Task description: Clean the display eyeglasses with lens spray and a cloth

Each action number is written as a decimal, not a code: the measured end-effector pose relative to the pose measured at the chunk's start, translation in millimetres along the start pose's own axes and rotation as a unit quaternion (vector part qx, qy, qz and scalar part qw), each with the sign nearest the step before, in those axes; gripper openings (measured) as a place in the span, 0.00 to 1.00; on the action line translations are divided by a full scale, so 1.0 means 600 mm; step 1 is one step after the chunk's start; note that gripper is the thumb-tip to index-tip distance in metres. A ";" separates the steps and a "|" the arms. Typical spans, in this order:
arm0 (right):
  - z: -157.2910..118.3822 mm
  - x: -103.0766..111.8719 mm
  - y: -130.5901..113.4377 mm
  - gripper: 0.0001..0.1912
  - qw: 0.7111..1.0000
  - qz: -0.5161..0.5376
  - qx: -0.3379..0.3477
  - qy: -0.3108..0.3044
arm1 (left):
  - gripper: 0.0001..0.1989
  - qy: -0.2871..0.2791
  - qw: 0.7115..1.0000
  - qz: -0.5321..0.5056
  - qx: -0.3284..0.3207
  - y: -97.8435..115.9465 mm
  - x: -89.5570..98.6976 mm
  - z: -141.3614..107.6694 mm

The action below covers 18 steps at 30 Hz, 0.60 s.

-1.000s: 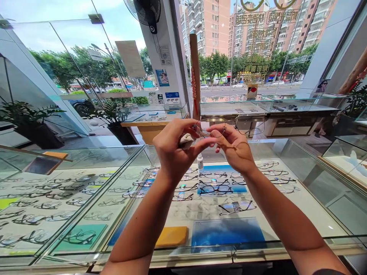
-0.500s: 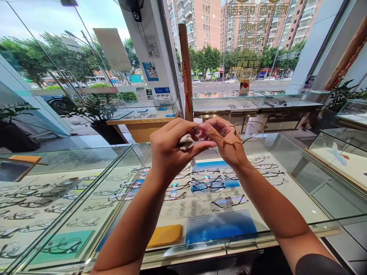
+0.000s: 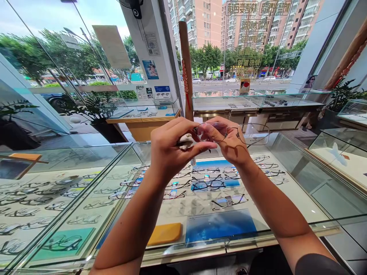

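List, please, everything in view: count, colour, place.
held eyeglasses: one, dark-rimmed, centre
crumpled cloth: one, off-white, left of held eyeglasses
glass cases: several, clear, foreground and background
display eyeglasses: many, mostly dark, inside cases
flat box: one, yellow, lower centre
sheets: at least three, blue and green, foreground
posters: several, mixed colours, background
wooden posts: two, brown, background
potted plants: at least three, green, left and right
wall fan: one, black, top
trees: many, green, outside
buildings: several, pinkish, outside
left grip: one, bare, holding cloth, at eyeglasses
right grip: one, bare, at eyeglasses

Glasses [image 3: 243,133] in your left hand [image 3: 169,143] and right hand [image 3: 231,143], over counter [image 3: 200,253]. Below: more glasses [image 3: 209,185], case [image 3: 166,233] left of sheet [image 3: 220,227].
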State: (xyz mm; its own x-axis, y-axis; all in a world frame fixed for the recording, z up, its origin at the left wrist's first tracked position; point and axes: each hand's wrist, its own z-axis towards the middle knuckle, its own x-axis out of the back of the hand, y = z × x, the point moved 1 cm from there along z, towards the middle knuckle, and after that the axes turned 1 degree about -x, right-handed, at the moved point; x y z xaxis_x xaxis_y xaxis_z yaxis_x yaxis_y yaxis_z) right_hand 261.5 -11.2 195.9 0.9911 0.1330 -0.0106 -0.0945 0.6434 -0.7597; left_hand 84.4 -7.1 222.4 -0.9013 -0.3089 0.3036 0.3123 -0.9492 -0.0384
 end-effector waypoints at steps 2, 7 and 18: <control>-0.001 0.000 -0.001 0.18 1.000 -0.001 -0.002 -0.003 | 0.20 -0.002 1.000 -0.002 0.003 0.000 0.000 0.000; -0.001 0.000 -0.001 0.18 1.000 0.010 0.000 -0.004 | 0.20 -0.007 1.000 -0.018 0.025 0.000 0.002 0.001; 0.001 0.000 0.003 0.18 1.000 -0.002 0.022 -0.014 | 0.22 -0.009 0.998 -0.043 0.041 -0.006 0.008 -0.001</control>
State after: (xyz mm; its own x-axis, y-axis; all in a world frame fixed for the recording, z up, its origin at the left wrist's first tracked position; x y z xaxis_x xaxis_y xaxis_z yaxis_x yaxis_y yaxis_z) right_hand 261.0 -9.6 194.7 0.9884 0.1516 0.0104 -0.0961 0.6769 -0.7298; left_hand 79.0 -5.2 223.3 -0.9209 -0.2247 0.3187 0.2581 -0.9638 0.0662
